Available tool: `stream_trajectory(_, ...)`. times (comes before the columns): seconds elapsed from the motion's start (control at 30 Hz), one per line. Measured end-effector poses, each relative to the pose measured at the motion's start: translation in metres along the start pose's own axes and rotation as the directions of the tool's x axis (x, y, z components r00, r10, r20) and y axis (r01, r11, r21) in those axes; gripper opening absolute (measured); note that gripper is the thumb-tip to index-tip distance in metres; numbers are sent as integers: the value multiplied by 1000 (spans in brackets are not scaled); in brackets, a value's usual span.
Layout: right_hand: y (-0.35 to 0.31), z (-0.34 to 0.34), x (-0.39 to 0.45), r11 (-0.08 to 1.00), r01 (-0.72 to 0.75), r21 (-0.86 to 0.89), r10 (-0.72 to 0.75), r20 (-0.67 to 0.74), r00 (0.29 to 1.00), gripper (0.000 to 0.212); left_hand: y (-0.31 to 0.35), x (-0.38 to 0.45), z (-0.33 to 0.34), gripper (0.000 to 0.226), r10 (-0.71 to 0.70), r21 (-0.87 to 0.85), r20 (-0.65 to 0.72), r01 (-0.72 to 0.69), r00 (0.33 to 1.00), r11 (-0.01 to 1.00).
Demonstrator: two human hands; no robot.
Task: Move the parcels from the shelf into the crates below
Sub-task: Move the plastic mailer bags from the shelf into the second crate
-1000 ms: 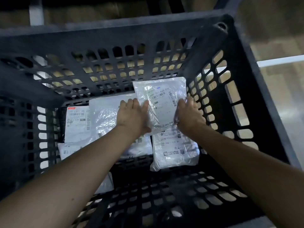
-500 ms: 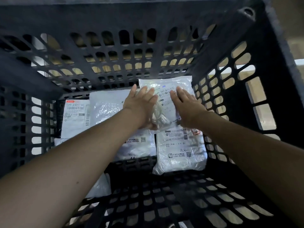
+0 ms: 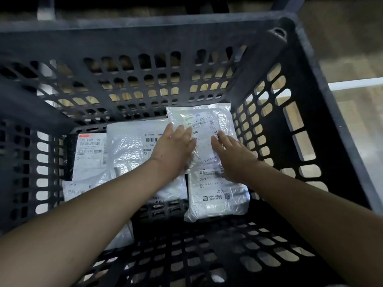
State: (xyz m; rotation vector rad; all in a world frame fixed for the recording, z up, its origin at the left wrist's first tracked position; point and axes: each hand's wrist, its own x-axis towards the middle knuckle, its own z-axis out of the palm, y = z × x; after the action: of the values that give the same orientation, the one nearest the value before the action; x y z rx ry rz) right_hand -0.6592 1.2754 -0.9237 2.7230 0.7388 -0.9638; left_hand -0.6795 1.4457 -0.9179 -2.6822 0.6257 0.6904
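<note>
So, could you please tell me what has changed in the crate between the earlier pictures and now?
A second ago both hands gripped the top parcel by its sides. Since then the left hand and right hand have let go and now lie flat with straight fingers on it, the parcel set down against the far right corner of the crate. The other parcels beneath have stayed put.

We are looking down into a dark slatted plastic crate (image 3: 269, 59) that is holding white parcels (image 3: 215, 195) on its floor. They are lying flat from nine o'clock round to three o'clock, some overlapping, and the six o'clock part is showing bare grid.
</note>
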Motion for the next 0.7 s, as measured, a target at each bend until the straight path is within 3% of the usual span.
stream_trajectory(0.17, 4, -7, 6, 999, 37, 0, -37, -9, 999, 99, -8, 9, 9, 71, 61, -62, 42, -58, 997, 996)
stream_trajectory(0.37, 0, -19, -1, 1000, 1, 14, -2, 34, 999, 93, -2, 8, 1, 69, 69, 155, 91, -83, 993, 984)
stream_trajectory(0.5, 2, -18, -9, 998, -56, 2, 56, 66, 996, 75, 4, 0, 0, 57, 174, 259, -8, -166, 985, 951)
stream_trajectory(0.7, 2, -6, -3, 998, -46, -45, 51, 138, 989, 79, 8, -1, 9, 61, 133, 87, 64, -138, 989, 987)
